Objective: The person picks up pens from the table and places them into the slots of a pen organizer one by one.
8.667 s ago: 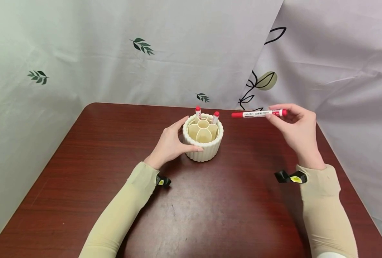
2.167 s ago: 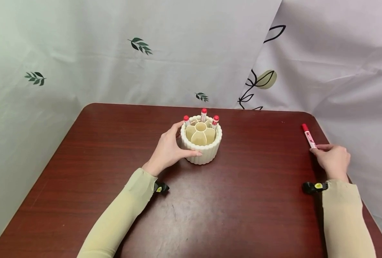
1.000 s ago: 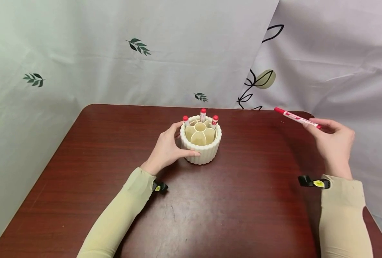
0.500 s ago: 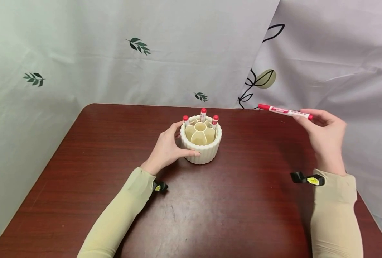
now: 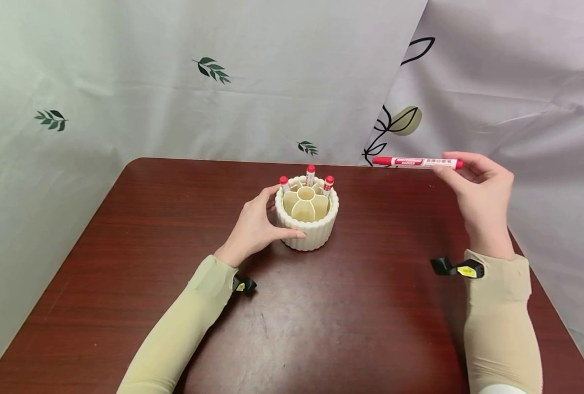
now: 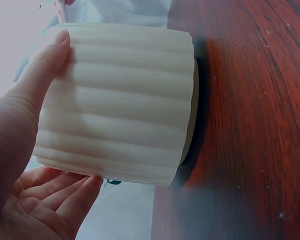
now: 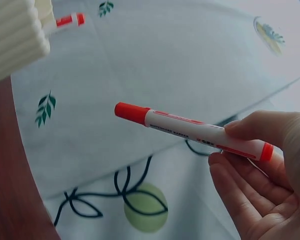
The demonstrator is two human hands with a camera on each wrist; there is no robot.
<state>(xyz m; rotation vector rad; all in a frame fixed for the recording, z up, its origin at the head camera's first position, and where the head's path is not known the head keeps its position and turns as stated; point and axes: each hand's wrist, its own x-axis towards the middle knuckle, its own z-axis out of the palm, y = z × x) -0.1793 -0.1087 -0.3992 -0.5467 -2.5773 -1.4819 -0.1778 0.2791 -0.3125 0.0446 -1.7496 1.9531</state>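
Observation:
A cream ribbed pen holder (image 5: pixel 307 235) with petal-shaped compartments stands on the table. Three red-capped markers poke out of its back and side slots, one of them the marker (image 5: pixel 310 176) at the rear. My left hand (image 5: pixel 252 224) grips the holder from the left, thumb across the ribbed front (image 6: pixel 115 100) and fingers round the far side. To the right, my right hand (image 5: pixel 486 191) pinches a red and white whiteboard marker (image 5: pixel 417 162) near its tail end. It is held up level above the table, red cap pointing left toward the holder; the right wrist view shows thumb and fingers on the barrel (image 7: pixel 185 131).
The dark red wooden table (image 5: pixel 360 317) extends around both arms. Behind it hangs a pale curtain (image 5: pixel 252 109) printed with leaves, meeting the table's back edge. A black wrist camera (image 5: pixel 456 268) sits on the right sleeve, another (image 5: pixel 244 284) on the left.
A third marker has gone into the holder since the earliest frame. My right hand has lifted another from the table's right side and carried it left, levelling it. My left hand stays on the holder.

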